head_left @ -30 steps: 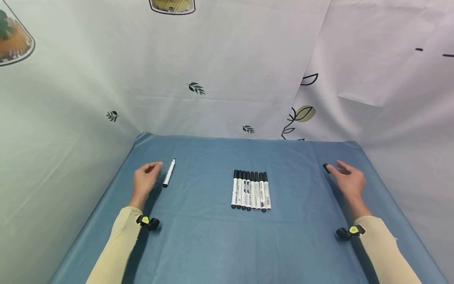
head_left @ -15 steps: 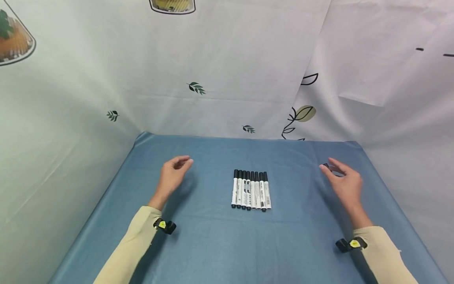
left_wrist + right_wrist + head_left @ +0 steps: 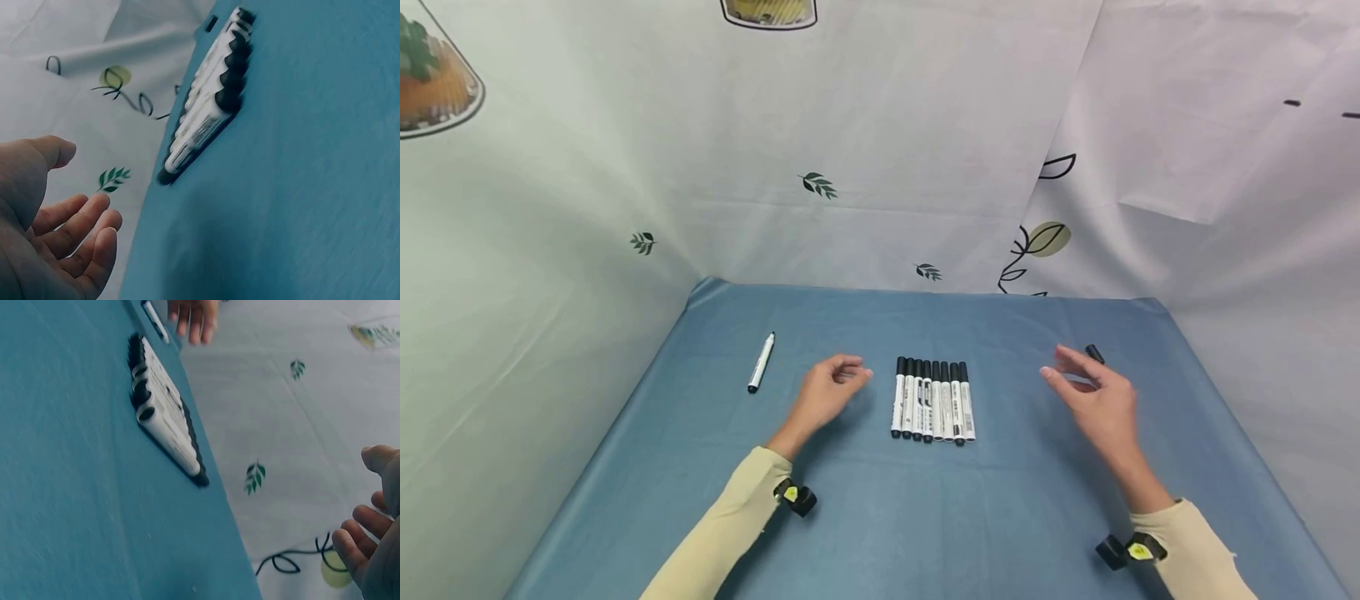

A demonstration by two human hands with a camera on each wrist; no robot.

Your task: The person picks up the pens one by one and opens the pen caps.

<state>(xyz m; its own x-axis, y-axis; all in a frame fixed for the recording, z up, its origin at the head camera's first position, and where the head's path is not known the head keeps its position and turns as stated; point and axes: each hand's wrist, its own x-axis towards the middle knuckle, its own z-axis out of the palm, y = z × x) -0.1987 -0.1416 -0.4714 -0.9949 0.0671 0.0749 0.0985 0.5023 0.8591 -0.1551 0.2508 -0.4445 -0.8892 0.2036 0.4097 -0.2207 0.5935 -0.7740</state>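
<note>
A row of several capped black-and-white markers [image 3: 933, 400] lies side by side in the middle of the blue cloth. My left hand [image 3: 830, 390] hovers just left of the row, fingers loosely curved, holding nothing. On the other side, my right hand [image 3: 1093, 400] is held above the cloth with thumb and fingers apart and nothing between them. An uncapped white marker [image 3: 762, 363] lies alone at the left. Behind my right hand sits a small black marker cap [image 3: 1094, 353]. Both wrist views show the row of markers and relaxed, bare fingers.
The blue cloth [image 3: 880, 525] covers the table. White printed fabric [image 3: 895, 108] hangs behind it and at both sides. A small black camera is strapped to each wrist.
My left hand has moved right, away from the uncapped marker and toward the row. My right hand has moved left, off the black cap, which stays on the cloth.
</note>
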